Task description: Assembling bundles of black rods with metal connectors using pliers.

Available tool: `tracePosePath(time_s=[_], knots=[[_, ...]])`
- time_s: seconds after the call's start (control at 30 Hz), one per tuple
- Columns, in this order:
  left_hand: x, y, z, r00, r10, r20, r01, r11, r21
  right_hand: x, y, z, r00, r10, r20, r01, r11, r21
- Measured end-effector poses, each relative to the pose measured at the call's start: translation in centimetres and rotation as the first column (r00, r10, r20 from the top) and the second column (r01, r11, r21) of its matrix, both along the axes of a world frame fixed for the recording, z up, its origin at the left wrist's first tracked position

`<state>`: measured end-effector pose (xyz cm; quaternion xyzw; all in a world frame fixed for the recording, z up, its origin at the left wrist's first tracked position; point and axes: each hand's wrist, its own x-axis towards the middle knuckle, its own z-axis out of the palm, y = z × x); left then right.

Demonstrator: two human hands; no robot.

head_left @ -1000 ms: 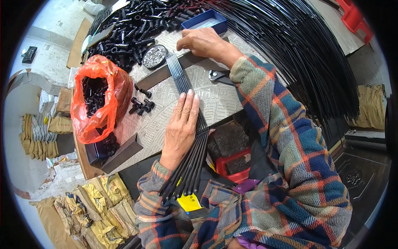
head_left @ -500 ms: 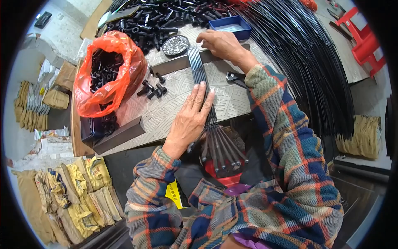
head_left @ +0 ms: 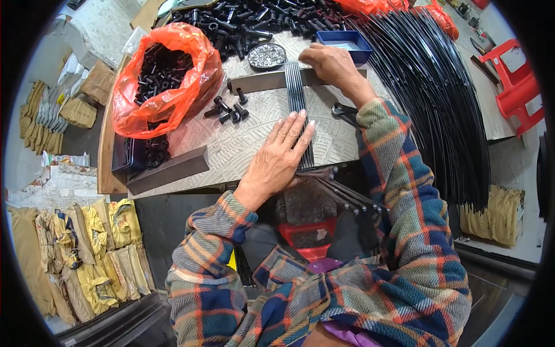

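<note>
A row of thin black cables (head_left: 295,92) lies side by side across the table and over a grey metal bar (head_left: 260,87). My left hand (head_left: 274,162) rests flat on them with its fingers stretched out. Their thicker near ends hang past the table edge and fan out. My right hand (head_left: 340,70) is above the bar, just right of the cables' far ends, its thumb and fingers bent together; whatever they pinch is too small to make out. Beside it are a round dish (head_left: 267,56) of small shiny pieces and a blue tray (head_left: 369,56).
A red plastic bag (head_left: 205,58) of black parts stands at the left, several loose black bolt-like parts (head_left: 240,111) near it. More black parts (head_left: 243,23) are heaped behind. A long cable bundle (head_left: 428,87) lies right; a black-handled tool (head_left: 345,111) sits near my right wrist.
The view has shifted, so the table things sit further right in it. The hanging cable ends have swung to the right. My left hand still lies on the cables; my right stays by their far ends.
</note>
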<state>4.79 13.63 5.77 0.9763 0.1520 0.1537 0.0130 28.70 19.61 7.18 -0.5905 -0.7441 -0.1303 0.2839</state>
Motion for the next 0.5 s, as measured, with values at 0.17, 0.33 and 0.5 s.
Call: tracePosePath(time_s=[0.17, 0.33, 0.5], knots=[[-0.1, -0.3, 0.4, 0.993, 0.114, 0.018, -0.115, 0.982, 0.149, 4.9, 0.9, 2.6, 0.792, 0.033, -0.61, -0.017, 0.999, 0.032], [-0.4, -0.4, 0.6, 0.999, -0.025, 0.03, 0.028, 0.991, -0.13, 9.2, 3.5, 3.3, 0.937, -0.225, 0.269, 0.328, 0.832, -0.447], [-1.1, -1.2, 0.6, 0.997, -0.036, 0.07, 0.042, 0.996, -0.084, 9.2, 3.5, 3.6, 0.937, -0.186, 0.295, 0.293, 0.879, -0.377]])
